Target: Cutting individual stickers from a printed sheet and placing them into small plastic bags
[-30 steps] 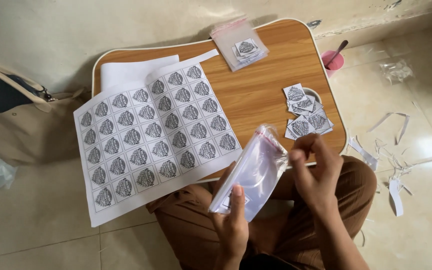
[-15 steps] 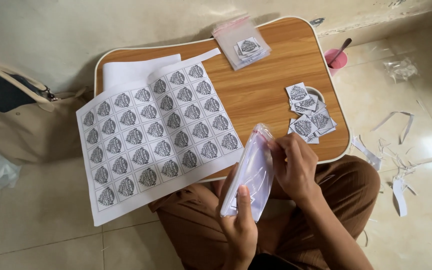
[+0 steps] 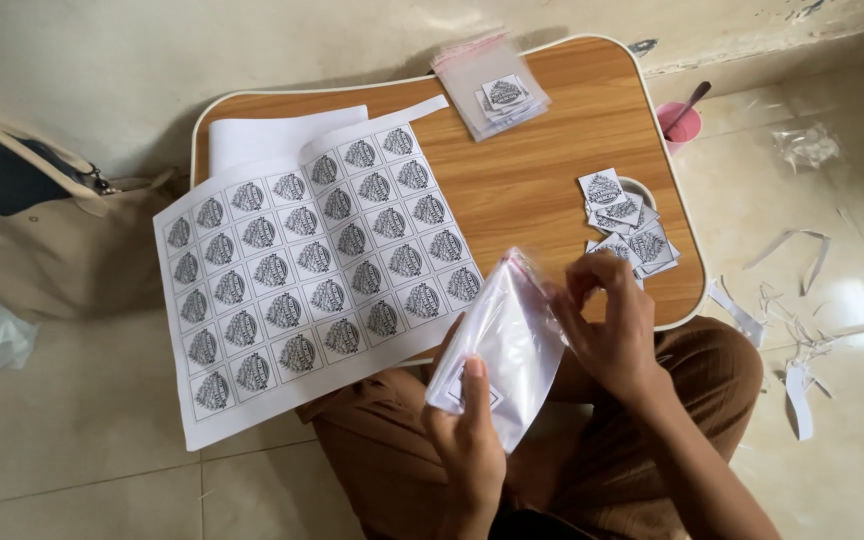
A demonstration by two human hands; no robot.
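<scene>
Both hands are clamped on a clear plastic bag (image 3: 500, 355), left hand (image 3: 467, 445) at the bottom, right hand (image 3: 607, 325) pinching the top, just beside the cut labels (image 3: 627, 225) on the counter (image 3: 542, 170).

tray table (image 3: 542, 190): brown woodgrain, white rim | sheet (image 3: 312, 275) on its left half: white, grid of black-and-white emblems | cut squares (image 3: 627, 225) at its right edge: same emblem | cup (image 3: 678, 122) beyond its right side: pink | trousers (image 3: 712, 370) below it: brown

Soft, even daylight, glare on the floor tiles (image 3: 852, 300) at right, perhaps slight motion blur on the plastic bag (image 3: 502, 350).
</scene>
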